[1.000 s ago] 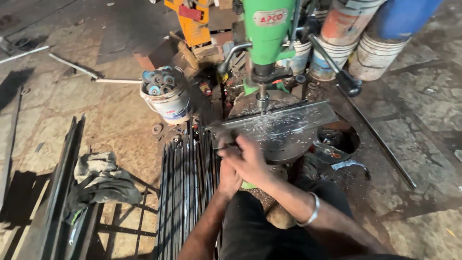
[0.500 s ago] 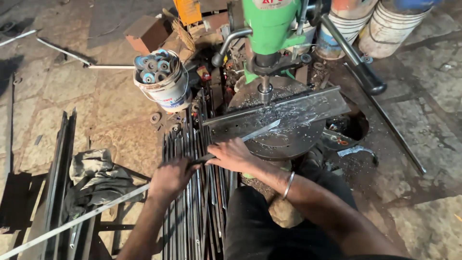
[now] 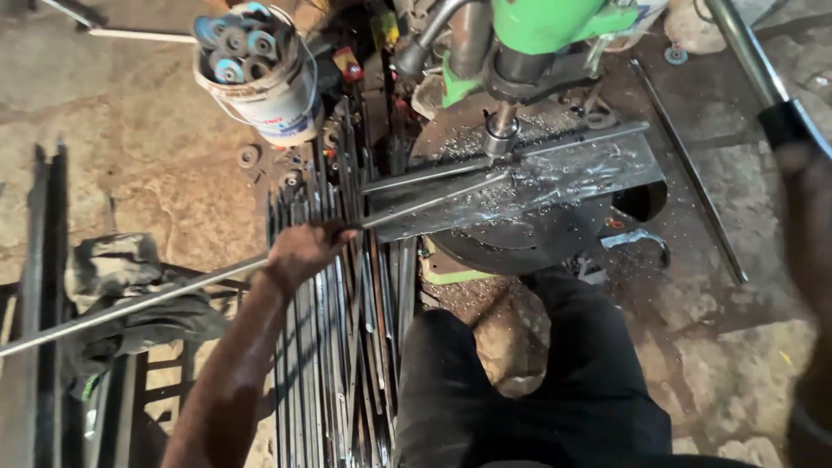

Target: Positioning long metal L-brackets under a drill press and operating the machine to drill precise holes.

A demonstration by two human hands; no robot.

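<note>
single head-worn camera is looking steeply down, close over the person's lap, facing the green drill press and the stone floor ahead.

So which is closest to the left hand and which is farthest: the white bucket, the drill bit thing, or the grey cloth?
Measured from the left hand, which grips a long steel rod:
1. Grey cloth, lower left on the floor rack. The white bucket, up at the top left, looks about equally near, too close to call.
2. Drill chuck, to the upper right over the metal plate, clearly farthest.
</note>
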